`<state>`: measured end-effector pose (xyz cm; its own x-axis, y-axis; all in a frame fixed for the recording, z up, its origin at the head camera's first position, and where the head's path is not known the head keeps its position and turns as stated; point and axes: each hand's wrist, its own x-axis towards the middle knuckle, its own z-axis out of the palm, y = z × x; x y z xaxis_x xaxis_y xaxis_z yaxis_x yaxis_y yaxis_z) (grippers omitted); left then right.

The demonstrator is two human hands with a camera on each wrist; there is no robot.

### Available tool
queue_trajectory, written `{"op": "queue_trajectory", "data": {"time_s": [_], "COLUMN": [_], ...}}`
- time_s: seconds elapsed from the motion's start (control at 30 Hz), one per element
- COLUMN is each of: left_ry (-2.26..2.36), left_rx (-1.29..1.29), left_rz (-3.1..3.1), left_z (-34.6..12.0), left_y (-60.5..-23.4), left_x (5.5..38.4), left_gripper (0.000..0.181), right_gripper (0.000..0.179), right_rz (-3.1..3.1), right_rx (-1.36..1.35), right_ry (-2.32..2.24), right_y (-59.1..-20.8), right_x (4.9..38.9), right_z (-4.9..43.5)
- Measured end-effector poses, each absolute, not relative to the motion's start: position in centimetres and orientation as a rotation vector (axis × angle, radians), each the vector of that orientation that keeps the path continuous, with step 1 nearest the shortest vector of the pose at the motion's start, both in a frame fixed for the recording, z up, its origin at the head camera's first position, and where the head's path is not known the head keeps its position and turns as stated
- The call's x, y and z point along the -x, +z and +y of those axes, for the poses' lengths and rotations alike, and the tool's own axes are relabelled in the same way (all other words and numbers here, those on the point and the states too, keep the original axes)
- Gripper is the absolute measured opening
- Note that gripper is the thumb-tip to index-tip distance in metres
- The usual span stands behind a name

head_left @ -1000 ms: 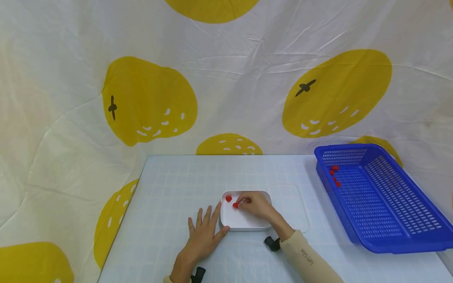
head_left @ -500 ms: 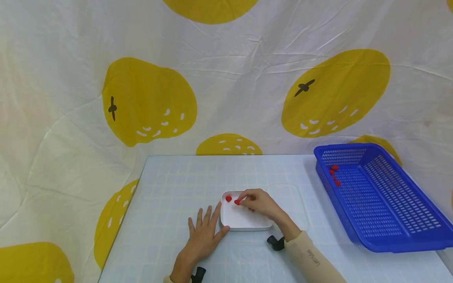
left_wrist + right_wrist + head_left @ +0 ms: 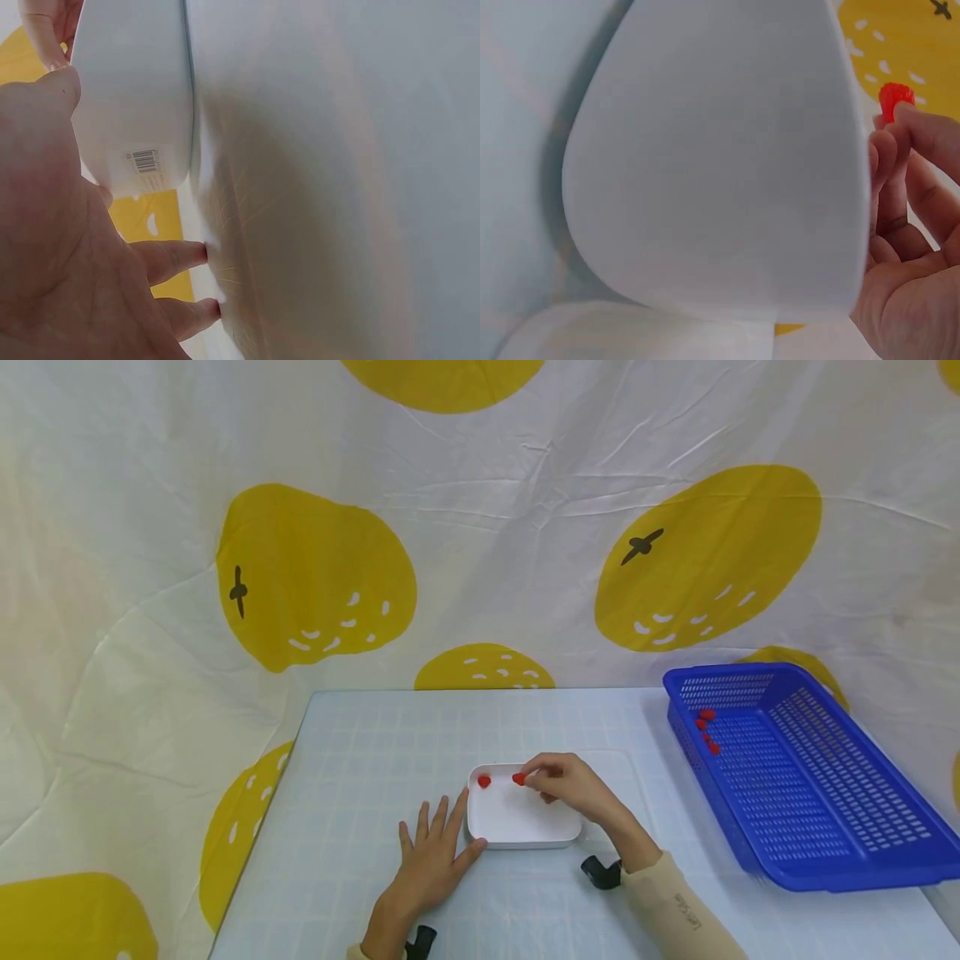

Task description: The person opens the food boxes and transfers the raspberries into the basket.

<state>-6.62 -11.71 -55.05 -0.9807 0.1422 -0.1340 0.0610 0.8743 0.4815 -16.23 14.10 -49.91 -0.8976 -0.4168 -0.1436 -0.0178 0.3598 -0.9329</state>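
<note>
A shallow white box (image 3: 517, 822) stands on the table, its outer wall filling much of the right wrist view. My left hand (image 3: 431, 870) lies with fingers spread at the box's left side, thumb and index finger at its wall. Thumb and fingertips of my right hand (image 3: 573, 787) pinch a small red ridged piece (image 3: 896, 101) over the box's far right part. Another red piece (image 3: 484, 782) sits inside, in the far left corner. A barcode label (image 3: 145, 160) shows on the box wall in the left wrist view.
A blue perforated basket (image 3: 862, 878) stands at the right of the table, with several red pieces (image 3: 707, 715) along its left side. Flat beside the box, partly under my right forearm, lies a clear lid (image 3: 626, 772). A patterned cloth (image 3: 510, 568) hangs behind the table.
My right hand has moved right and toward the far side of the box, carrying the red ridged piece away from the other one. My left hand has stayed in place.
</note>
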Motion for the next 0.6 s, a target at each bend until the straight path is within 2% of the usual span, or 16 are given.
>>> {"op": "queue_trajectory", "data": {"time_s": [0.6], "left_ry": [0.793], "left_rx": [-0.172], "left_rz": [2.865], "left_z": [-11.8], "left_y": [-55.1], "left_x": [6.6], "left_gripper": [0.085], "right_gripper": [0.02], "right_rz": [2.333], "right_rx": [0.305], "right_ry": [-1.594], "right_y": [-48.2], "right_x": [16.4], "right_z": [18.5]}}
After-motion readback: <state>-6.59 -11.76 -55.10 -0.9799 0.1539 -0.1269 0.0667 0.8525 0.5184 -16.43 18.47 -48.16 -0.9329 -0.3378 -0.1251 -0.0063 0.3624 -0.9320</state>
